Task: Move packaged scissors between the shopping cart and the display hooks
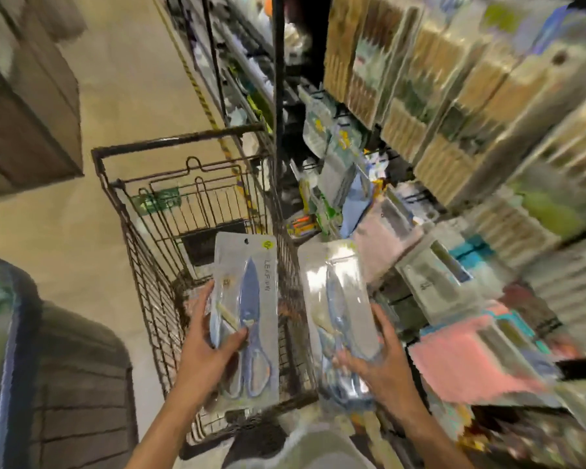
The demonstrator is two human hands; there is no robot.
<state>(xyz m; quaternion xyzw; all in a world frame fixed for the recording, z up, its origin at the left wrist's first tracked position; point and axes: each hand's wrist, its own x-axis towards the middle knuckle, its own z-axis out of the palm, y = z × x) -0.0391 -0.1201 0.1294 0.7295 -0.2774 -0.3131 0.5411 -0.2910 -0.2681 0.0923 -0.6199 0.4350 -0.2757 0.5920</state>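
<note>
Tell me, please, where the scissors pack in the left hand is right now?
In the head view, that scissors pack sits lower centre, upright in the left hand above the shopping cart, beside the second pack held by the right hand.

Retail shop aisle, as I see it through the head camera. A wire shopping cart (197,231) stands on the tan floor (92,164) at centre. To the right, display racks (454,130) carry dense rows of hanging packaged goods, blurred. A dark upright post (278,96) borders the shelving running to the far end.
</note>
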